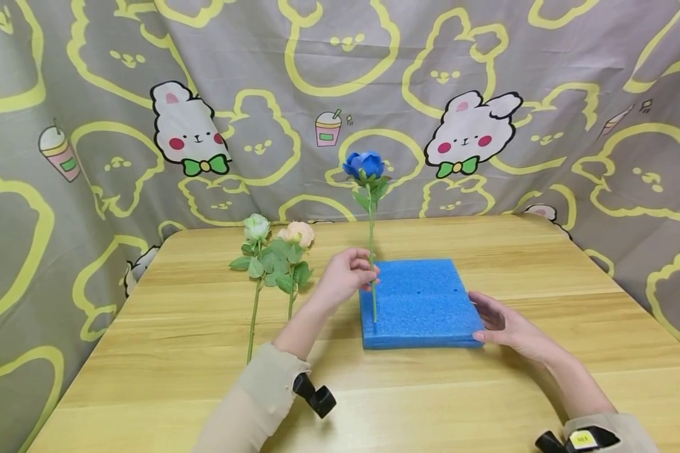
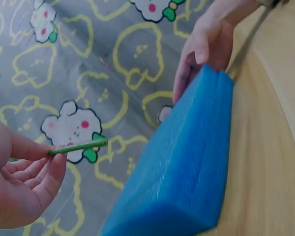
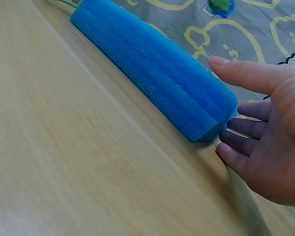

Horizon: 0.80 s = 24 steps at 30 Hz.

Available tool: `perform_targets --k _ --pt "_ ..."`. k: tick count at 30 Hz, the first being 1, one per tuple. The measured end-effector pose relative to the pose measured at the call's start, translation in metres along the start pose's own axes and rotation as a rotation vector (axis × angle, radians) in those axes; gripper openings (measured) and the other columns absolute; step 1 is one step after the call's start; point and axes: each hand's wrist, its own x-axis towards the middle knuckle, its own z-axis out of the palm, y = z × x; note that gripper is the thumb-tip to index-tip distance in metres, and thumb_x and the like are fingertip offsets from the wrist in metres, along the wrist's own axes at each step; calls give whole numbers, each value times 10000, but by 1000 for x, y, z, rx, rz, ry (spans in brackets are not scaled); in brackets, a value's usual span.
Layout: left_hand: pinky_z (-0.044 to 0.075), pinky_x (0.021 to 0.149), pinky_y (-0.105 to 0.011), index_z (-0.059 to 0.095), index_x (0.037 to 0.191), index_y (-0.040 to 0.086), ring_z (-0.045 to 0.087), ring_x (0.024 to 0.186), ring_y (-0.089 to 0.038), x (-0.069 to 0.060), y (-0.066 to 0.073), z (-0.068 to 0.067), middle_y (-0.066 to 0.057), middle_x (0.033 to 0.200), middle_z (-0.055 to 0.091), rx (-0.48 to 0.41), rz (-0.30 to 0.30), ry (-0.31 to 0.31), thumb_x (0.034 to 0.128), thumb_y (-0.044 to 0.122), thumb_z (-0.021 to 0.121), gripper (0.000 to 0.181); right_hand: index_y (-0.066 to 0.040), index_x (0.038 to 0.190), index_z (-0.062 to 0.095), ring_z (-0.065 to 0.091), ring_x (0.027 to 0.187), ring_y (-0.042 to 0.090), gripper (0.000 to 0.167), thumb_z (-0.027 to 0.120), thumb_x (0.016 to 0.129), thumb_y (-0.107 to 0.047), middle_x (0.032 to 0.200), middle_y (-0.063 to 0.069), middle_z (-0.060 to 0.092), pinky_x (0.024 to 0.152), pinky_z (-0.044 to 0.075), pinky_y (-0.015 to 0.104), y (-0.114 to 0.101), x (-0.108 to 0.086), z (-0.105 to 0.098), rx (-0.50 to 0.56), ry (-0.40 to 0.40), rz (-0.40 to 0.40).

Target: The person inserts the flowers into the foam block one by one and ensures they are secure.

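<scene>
My left hand [image 1: 348, 275] pinches the green stem of a blue artificial rose [image 1: 365, 166] between thumb and fingers. The rose stands upright, bloom at the top. In the left wrist view the cut end of the stem [image 2: 83, 146] sticks out past the fingertips, apart from the blue foam block [image 2: 187, 162]. That block [image 1: 419, 302] lies flat on the table below the rose, with small dark holes in its top. Beside its right edge is my right hand [image 1: 504, 324], thumb at the near corner and fingers extended along the side, not curled round it.
Left of the block, a pale green rose [image 1: 257, 228] and a peach rose [image 1: 298, 234] lie on the wooden table [image 1: 164, 340]. My left forearm partly covers the peach rose's stem. A patterned grey curtain [image 1: 272, 56] hangs behind the table and at both sides.
</scene>
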Motion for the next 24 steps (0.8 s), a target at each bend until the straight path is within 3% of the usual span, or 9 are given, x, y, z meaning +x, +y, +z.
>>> perform_targets --k 5,18,24 --pt "548 674 -294 469 1242 -105 655 808 -233 5 5 12 -281 1019 612 15 14 -6 881 -87 532 366 146 1404 128 331 1161 -154 743 611 862 -11 1438 371 122 935 287 54 1 0 1 9 4 3" --pt "557 668 -294 604 1033 -130 663 782 -231 23 5 47 -232 913 657 -39 66 0 835 -64 629 210 171 1393 90 306 1172 -154 768 611 851 16 1428 394 66 945 274 56 -2 -1 2 46 -26 -13" --pt "557 666 -275 636 1015 -93 663 775 -195 32 7 66 -150 884 677 -2 67 5 829 -30 657 198 168 1396 99 318 1172 -145 765 613 848 20 1429 391 83 943 281 56 -4 -1 2 55 -27 -22"
